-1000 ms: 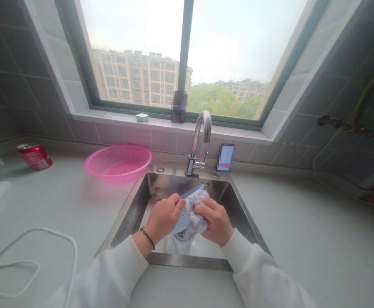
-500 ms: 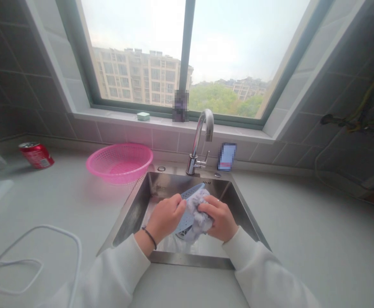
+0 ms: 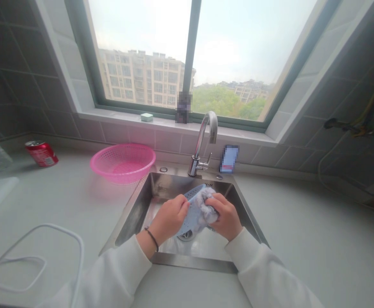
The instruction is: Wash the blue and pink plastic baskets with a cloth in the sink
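Over the steel sink, your left hand closes on a blue perforated mat while your right hand presses a gray cloth against it, fingers curled.

Single head-worn camera looks forward and down from above the steel sink, close over the left hand and right hand, facing the window.

A two-pane window lets in pale daylight, with what looks like an apartment block and trees beyond it. Dark grey wall tiles flank the window; paler tiles run below its sill to the bench.
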### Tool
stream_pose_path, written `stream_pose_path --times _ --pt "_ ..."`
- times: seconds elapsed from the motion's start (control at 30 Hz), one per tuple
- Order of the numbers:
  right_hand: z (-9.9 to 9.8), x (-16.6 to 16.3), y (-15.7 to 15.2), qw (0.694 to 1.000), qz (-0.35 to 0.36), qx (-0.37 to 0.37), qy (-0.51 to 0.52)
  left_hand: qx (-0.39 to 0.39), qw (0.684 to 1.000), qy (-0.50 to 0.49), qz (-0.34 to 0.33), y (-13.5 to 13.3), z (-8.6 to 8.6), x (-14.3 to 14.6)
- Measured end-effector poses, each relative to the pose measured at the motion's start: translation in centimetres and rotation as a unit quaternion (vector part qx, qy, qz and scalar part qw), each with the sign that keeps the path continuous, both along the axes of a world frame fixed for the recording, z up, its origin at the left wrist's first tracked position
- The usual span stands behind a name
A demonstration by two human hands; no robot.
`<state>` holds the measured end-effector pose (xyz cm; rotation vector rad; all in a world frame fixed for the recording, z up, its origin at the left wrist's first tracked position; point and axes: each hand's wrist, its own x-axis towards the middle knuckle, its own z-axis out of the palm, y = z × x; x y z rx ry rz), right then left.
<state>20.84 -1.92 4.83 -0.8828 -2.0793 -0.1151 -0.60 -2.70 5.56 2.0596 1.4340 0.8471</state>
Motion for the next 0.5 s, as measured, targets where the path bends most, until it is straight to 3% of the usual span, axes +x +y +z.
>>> stream_pose_path --times 0.07,0.27,0.43,0.5 --pt "0.1 0.0 0.0 1.000 -0.012 0.008 0.014 -0.011 1.000 -0.011 0.006 -0.1 -0.1 0.2" --pt "0.2 -0.9 -0.8 0.996 0.077 0.007 -0.054 -0.002 0.999 -0.015 0.029 0.0 -0.8 0.4" --pt "0.4 0.2 0.1 0.999 -0.027 0.020 0.024 -0.034 0.997 -0.068 0.009 -0.1 -0.4 0.3" --pt "0.4 0.0 -0.2 0.999 -0.008 0.028 0.019 -0.027 0.996 -0.085 -0.006 -0.2 -0.2 0.2"
